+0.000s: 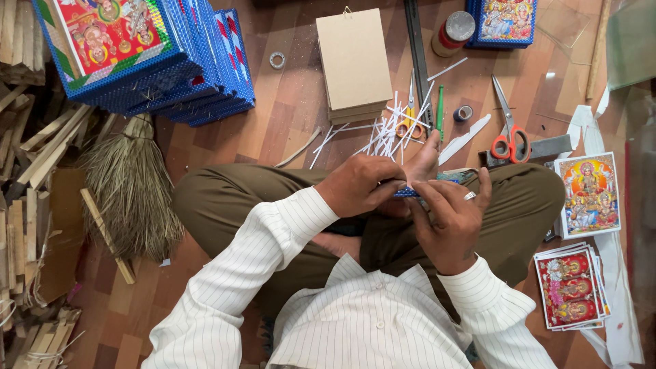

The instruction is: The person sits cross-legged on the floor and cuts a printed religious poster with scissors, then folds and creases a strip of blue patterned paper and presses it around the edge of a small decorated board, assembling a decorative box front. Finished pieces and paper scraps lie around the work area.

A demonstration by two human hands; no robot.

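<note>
Blue strip [408, 193] pinched between both hands over the lap, above crossed legs in olive trousers [225, 198]. Left hand [355, 184] clamped on its left end, right hand [447, 219] gripping its right end, ring on one finger. Hands close together, touching. White sticks [389, 130] scattered just beyond on wooden floor [287, 109], near cardboard stack [354, 65] and red-handled scissors [509, 137].

Both hands, left [359, 183] and right [451, 215], on a blue strip [408, 193] over crossed legs [225, 198].
</note>
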